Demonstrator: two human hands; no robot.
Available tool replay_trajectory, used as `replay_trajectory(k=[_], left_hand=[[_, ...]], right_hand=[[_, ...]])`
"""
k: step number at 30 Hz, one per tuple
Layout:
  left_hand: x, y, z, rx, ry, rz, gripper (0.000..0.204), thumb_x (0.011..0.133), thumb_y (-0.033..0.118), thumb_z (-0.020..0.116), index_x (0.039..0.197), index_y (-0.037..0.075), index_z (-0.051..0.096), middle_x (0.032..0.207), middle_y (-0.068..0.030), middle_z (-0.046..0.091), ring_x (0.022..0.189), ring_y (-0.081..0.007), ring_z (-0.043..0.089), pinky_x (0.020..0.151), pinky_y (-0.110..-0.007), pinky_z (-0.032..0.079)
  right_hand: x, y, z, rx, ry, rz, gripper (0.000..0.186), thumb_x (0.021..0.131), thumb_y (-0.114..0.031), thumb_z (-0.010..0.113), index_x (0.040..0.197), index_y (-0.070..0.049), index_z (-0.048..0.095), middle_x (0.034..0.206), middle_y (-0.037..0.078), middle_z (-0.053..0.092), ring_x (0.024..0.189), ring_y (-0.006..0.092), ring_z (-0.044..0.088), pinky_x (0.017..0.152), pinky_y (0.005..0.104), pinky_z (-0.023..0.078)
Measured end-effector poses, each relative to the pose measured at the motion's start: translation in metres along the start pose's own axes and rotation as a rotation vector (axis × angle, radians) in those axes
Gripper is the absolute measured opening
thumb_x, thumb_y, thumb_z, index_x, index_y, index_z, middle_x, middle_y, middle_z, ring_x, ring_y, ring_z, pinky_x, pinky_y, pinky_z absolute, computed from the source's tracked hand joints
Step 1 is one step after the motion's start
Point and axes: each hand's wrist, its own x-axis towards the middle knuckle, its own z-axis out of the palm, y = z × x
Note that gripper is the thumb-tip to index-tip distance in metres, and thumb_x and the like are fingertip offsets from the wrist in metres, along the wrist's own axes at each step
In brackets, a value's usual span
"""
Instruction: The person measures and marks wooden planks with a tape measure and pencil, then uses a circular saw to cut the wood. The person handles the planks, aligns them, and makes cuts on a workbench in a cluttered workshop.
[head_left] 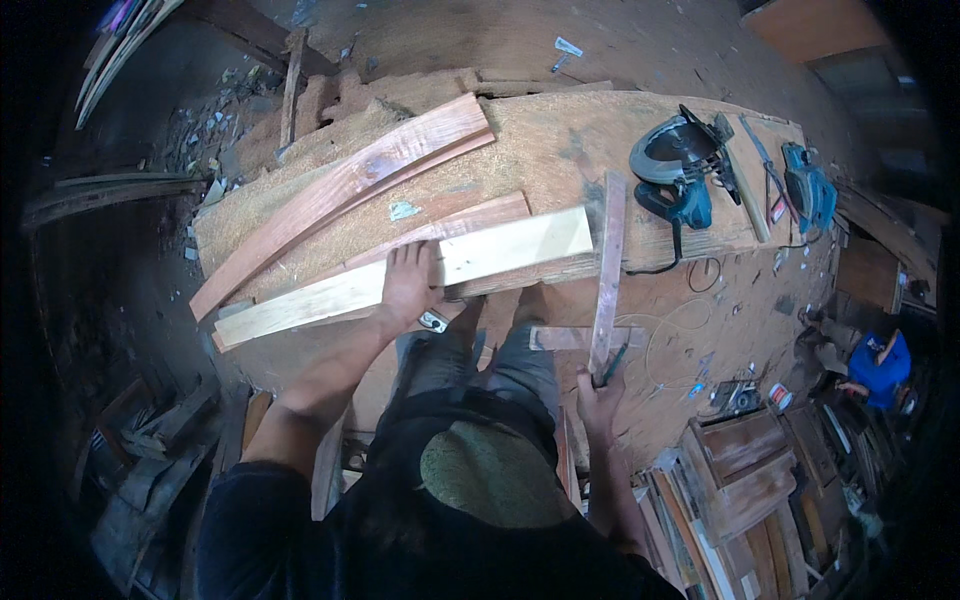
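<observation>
Tabletop (pixel 555 135), strewn with sawdust, its holdings listed from the left. Item: one long reddish board (pixel 350 180), lying aslant toward the far side, its outline bowed in this view. Item: one pale board (pixel 510 247), long, flat and straight-edged, lying along the near side of the tabletop; a second reddish board (pixel 480 218) shows just behind it, partly covered. Handling, as judged: stiff, moderately heavy for its length, not fragile, dry-faced, though loose dust may let it slide; best pressed flat near the middle to steady it, or taken by both long edges to lift. Left hand (pixel 408 280): palm down across the pale board near mid-length, fingers nearly straight and close together; whether the thumb hooks the near edge cannot be told. Item: one T-shaped wooden piece (pixel 606 255), its long arm reaching past the pale board's right end, its crosspiece off the near edge; light and rigid by its look, best held at the junction. Right hand (pixel 600 402): at the near end of that arm, fingers curled about a slim green stick (pixel 612 365), possibly a pencil; whether it also grips the wood is unclear. Item: one circular saw (pixel 675 190), teal and grey. Item, far right: one teal power tool (pixel 808 188).
</observation>
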Motion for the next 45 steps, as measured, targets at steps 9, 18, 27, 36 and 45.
replay_trajectory(k=[9, 18, 27, 36, 45], left_hand=[[0.044, -0.021, 0.009, 0.011, -0.188, -0.074, 0.088, 0.080, 0.037, 0.078, 0.150, 0.004, 0.037, 0.136, -0.0213, 0.049, 0.130, -0.0389, 0.046, 0.112, -0.051, 0.037], [0.069, 0.034, 0.014, -0.135, -0.022, 0.179, 0.105, 0.076, 0.056, 0.080, 0.157, 0.012, 0.032, 0.148, -0.0253, 0.038, 0.137, -0.0448, 0.037, 0.117, -0.056, 0.029], [0.100, 0.076, 0.027, -0.071, -0.062, 0.162, 0.112, 0.068, 0.053, 0.085, 0.159, 0.018, 0.030, 0.152, -0.0267, 0.033, 0.138, -0.0465, 0.032, 0.117, -0.059, 0.026], [0.226, 0.047, -0.033, 0.481, 0.162, 0.310, 0.046, 0.095, 0.028, 0.057, 0.135, 0.003, 0.057, 0.149, -0.0147, 0.049, 0.149, -0.0303, 0.033, 0.127, -0.058, 0.009], [0.272, 0.028, -0.024, 0.725, -0.098, 0.343, 0.039, 0.099, 0.020, 0.052, 0.136, 0.012, 0.061, 0.136, -0.0025, 0.060, 0.140, -0.0235, 0.043, 0.126, -0.060, 0.012]], right_hand=[[0.096, 0.024, 0.061, -0.449, -0.150, -0.090, 0.045, 0.083, -0.021, 0.075, 0.122, -0.002, 0.061, 0.103, 0.022, 0.071, 0.094, 0.0359, 0.071, 0.083, 0.0446, 0.054], [0.139, 0.047, 0.122, -0.428, -0.285, -0.245, 0.061, 0.081, -0.030, 0.076, 0.133, -0.004, 0.055, 0.114, 0.026, 0.068, 0.102, 0.0470, 0.066, 0.089, 0.0533, 0.053], [0.147, 0.059, 0.126, -0.432, -0.192, -0.324, 0.058, 0.082, -0.026, 0.076, 0.132, -0.004, 0.056, 0.122, 0.025, 0.063, 0.108, 0.0462, 0.064, 0.094, 0.0508, 0.052], [0.144, 0.066, 0.108, -0.336, -0.138, -0.262, 0.054, 0.084, -0.023, 0.073, 0.127, 0.004, 0.055, 0.109, 0.030, 0.065, 0.103, 0.0473, 0.064, 0.086, 0.0510, 0.052], [0.140, 0.069, 0.089, -0.218, -0.102, -0.216, 0.050, 0.086, -0.023, 0.075, 0.125, 0.002, 0.056, 0.106, 0.025, 0.066, 0.099, 0.0418, 0.066, 0.086, 0.0482, 0.051]])
